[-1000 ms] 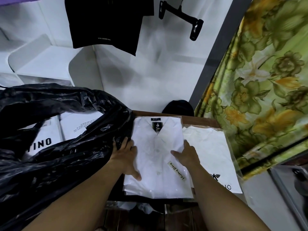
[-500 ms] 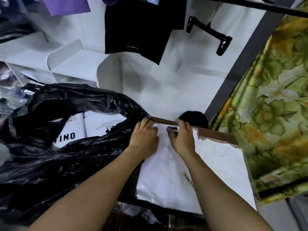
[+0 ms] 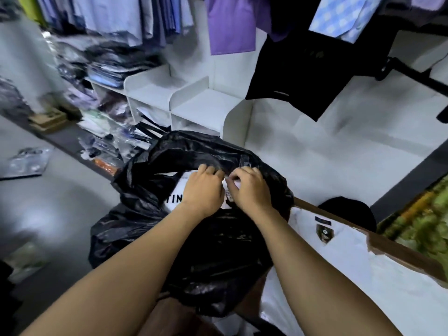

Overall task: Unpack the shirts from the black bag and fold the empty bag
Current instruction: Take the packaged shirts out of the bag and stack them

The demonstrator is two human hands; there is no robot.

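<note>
The black plastic bag point(image 3: 213, 258) stands open in the middle, crumpled. Inside its mouth lies a white packaged shirt point(image 3: 177, 194) with black lettering. Both my hands reach into the opening. My left hand point(image 3: 202, 189) lies on that shirt with its fingers curled over the far edge. My right hand point(image 3: 249, 190) is beside it, its fingers curled round the same white pack. To the right, outside the bag, a white packaged shirt point(image 3: 358, 275) with a dark collar label lies on a brown surface point(image 3: 400, 253).
White shelf cubbies point(image 3: 194, 103) stand behind the bag, with stacked packaged clothes point(image 3: 114, 66) to the left. Shirts hang above, a purple one point(image 3: 232, 23) and a black garment point(image 3: 303, 69). A floral curtain point(image 3: 417, 221) is at the right. Grey floor point(image 3: 48, 209) lies left.
My hands left the white shirt on the brown surface and moved left into the bag's mouth, where they now grip a packed shirt. The view swung left.
</note>
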